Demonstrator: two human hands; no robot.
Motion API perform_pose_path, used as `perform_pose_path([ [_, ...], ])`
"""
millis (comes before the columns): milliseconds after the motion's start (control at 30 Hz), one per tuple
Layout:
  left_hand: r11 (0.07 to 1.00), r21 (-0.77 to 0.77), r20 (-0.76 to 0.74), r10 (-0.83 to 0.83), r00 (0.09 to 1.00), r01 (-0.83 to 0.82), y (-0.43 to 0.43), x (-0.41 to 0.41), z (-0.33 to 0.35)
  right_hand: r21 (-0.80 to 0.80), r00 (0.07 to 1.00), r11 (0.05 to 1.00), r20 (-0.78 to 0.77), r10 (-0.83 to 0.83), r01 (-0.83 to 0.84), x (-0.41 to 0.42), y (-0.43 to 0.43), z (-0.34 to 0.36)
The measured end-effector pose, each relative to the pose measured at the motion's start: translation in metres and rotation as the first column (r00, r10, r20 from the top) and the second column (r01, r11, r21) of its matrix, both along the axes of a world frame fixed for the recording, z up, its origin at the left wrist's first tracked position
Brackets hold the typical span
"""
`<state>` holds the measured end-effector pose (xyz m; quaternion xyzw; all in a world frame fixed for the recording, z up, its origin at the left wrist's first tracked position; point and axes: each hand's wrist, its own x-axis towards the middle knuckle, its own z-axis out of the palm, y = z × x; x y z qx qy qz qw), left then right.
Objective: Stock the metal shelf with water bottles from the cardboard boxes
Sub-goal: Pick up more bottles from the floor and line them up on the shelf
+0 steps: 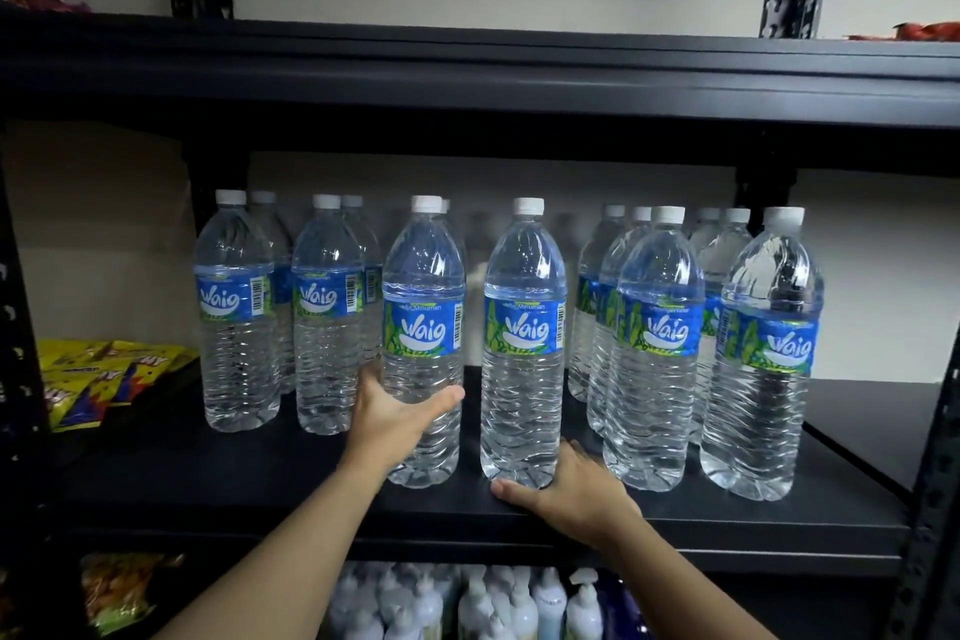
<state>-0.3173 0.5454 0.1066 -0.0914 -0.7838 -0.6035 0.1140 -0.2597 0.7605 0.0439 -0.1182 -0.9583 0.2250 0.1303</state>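
- We see the left hand gripping the lower body of the left-centre bottle, with the thumb across the front and the fingers curled behind.
- The right hand holds the base of the right-centre bottle, with the thumb in front and the fingers round its right side.
- Both bottles stand upright and apart, near the front edge of the metal shelf.
- Further bottles stand on either side.
- Yellow snack packets lie at the left edge.
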Motion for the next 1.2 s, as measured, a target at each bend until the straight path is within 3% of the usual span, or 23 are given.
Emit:
perform_pose_path([
  [367,0.999,0.006,0.08,-0.05,0.996,0.05,-0.007,-0.001,-0.03,-0.021,1.0,1.0,0.007,-0.005,0.005,0.004,-0.004,0.004],
  [733,0.99,-0.136,0.108,-0.023,0.994,0.038,-0.008,0.005,-0.029,-0.085,0.999,0.996,0.036,-0.005,0.008,0.016,-0.007,0.015],
  [1200,0.998,-0.052,0.103,-0.012,0.995,0.018,-0.006,-0.022,-0.051,-0.087,0.997,0.996,0.081,-0.02,0.027,0.019,-0.01,0.018],
])
